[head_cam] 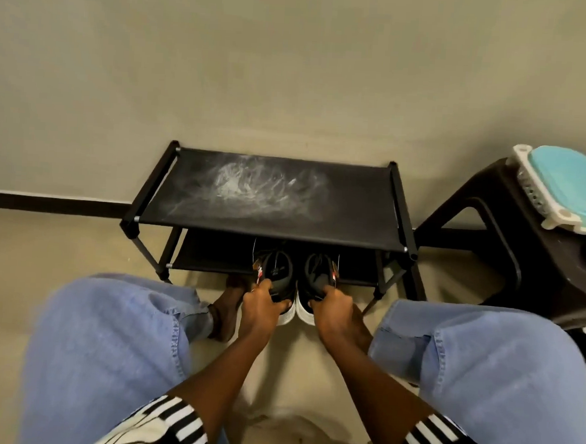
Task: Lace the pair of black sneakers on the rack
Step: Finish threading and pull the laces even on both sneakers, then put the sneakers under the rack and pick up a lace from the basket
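Beige floor, grey wall; low black fabric shoe rack (269, 199) at twelve o'clock. Left hand (261, 304) grips one black white-soled sneaker (277, 279), right hand (332, 310) grips the other (317, 278), both at the lower shelf's front edge.

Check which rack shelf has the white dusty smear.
The top shelf: white scuffing covers its fabric. The lower shelf, which carries the sneakers, shows none.

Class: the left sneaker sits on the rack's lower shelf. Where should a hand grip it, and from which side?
Grip the left sneaker by its heel collar, from the front: the heel points out past the shelf edge while the toe is tucked under the rack. The left hand holds it there.
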